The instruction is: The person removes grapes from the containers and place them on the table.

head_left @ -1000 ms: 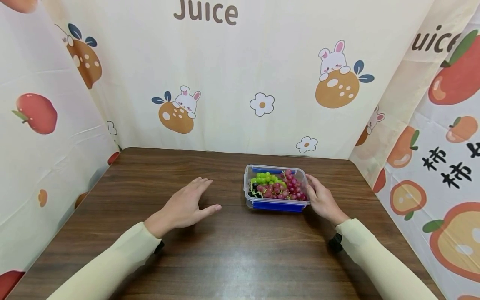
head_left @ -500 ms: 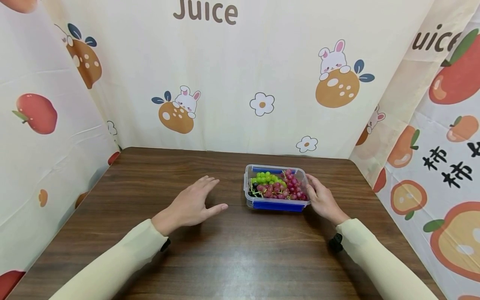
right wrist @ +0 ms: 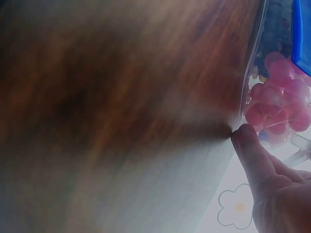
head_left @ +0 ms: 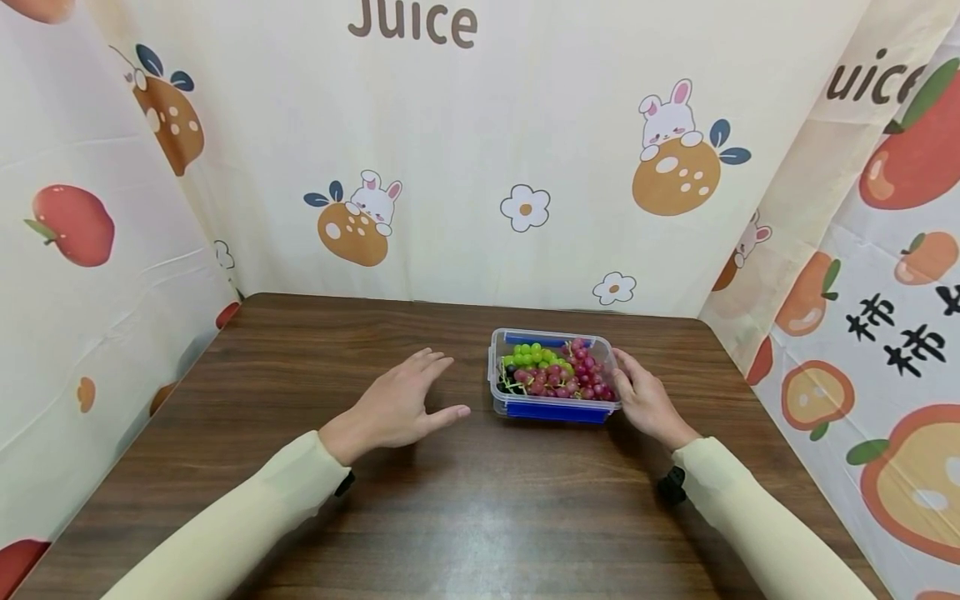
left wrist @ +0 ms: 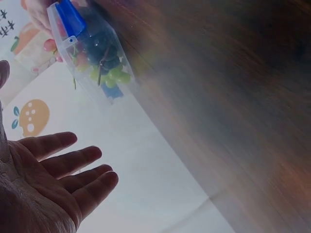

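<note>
A clear plastic food container (head_left: pixel 558 411) with blue panels along its long sides stands on the brown table (head_left: pixel 480 508), right of the middle. Inside it lie green grapes (head_left: pixel 532 356), red grapes (head_left: pixel 588 375) and some dark grapes (head_left: pixel 510 372). My right hand (head_left: pixel 648 402) is at the container's right end, with straight fingers touching the wall; the right wrist view has fingertips (right wrist: pixel 243 132) at its edge beside the red grapes. My left hand (head_left: pixel 397 405) is held over the table left of the container, fingers spread and holding nothing. The left wrist view shows its palm (left wrist: pixel 43 199) turned up to the camera.
A cream curtain (head_left: pixel 450 125) printed with fruit and rabbits hangs behind the table. More printed fabric (head_left: pixel 900 333) closes off the right side, and a similar sheet (head_left: pixel 90 333) the left. The table's back edge runs close behind the container.
My left hand has moved right, closer to the container, with its fingers still spread. The right hand and the container have stayed in place.
</note>
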`<action>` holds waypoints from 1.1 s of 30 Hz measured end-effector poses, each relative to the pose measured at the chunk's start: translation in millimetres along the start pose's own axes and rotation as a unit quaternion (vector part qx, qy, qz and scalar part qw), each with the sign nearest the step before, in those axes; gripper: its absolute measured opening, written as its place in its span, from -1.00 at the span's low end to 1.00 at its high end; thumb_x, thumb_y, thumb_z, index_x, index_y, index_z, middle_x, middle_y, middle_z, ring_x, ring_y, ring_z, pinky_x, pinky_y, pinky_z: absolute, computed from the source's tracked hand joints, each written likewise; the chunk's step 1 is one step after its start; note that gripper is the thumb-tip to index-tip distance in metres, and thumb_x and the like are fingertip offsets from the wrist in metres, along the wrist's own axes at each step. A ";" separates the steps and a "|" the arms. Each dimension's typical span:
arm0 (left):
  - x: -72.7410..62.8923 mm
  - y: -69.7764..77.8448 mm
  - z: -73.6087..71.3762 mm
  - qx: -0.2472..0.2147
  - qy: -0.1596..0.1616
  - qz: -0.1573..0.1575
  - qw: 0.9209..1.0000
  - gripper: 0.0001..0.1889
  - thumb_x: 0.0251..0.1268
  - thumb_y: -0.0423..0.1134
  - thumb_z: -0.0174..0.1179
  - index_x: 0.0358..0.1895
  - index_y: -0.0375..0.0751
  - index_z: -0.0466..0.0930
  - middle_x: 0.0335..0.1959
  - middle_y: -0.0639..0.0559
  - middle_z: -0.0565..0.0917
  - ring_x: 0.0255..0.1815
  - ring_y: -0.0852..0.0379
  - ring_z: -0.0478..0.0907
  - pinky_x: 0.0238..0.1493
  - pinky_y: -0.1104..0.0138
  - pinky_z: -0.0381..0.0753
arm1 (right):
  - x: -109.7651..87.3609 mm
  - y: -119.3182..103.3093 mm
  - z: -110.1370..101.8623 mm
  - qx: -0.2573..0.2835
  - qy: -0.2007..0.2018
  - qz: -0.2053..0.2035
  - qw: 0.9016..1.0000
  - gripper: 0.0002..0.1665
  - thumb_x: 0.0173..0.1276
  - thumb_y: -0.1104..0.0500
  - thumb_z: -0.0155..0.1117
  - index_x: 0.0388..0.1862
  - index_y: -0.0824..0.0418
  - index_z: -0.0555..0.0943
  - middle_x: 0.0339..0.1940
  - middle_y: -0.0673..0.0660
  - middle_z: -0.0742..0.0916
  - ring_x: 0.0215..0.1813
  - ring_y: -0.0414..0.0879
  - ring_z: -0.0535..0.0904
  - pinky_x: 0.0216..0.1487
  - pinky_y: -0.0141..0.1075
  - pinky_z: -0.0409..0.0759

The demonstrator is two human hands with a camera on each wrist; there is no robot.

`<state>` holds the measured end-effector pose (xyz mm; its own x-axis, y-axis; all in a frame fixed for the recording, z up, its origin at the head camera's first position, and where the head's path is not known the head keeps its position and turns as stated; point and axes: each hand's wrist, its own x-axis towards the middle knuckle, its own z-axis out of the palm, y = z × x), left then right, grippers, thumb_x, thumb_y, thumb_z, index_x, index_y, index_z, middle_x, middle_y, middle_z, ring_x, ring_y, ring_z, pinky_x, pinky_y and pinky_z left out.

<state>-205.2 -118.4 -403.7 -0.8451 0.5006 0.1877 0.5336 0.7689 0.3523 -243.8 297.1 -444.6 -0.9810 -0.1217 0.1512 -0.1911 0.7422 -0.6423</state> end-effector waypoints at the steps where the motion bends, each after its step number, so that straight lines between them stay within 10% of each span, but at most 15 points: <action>1: 0.8 0.5 0.4 0.001 0.000 0.001 1.000 -0.02 0.32 0.52 0.02 0.52 -0.24 0.34 0.52 -0.20 0.36 0.60 -0.17 0.17 0.48 -0.08 0.26 | 0.0 -0.2 -0.3 0.001 -0.002 0.001 1.000 -0.40 0.72 0.12 -0.16 0.61 0.33 0.18 0.35 0.48 0.54 0.11 0.20 0.58 0.08 0.07 0.53; 33: 22.0 19.4 4.2 -0.006 -0.007 0.024 1.000 -0.13 0.39 0.38 0.09 0.49 -0.26 0.37 0.50 -0.24 0.39 0.59 -0.18 0.18 0.50 -0.08 0.23 | 1.4 -0.8 -1.4 -0.015 -0.004 -0.006 1.000 -0.39 0.73 0.09 -0.20 0.59 0.40 0.20 0.27 0.51 0.59 0.02 0.15 0.58 -0.04 0.00 0.51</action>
<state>-213.3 -90.8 -396.6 -0.8174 0.5432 0.1918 0.5739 0.7389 0.3531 -245.0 297.3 -442.8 -0.9789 -0.1362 0.1523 -0.2019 0.7599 -0.6179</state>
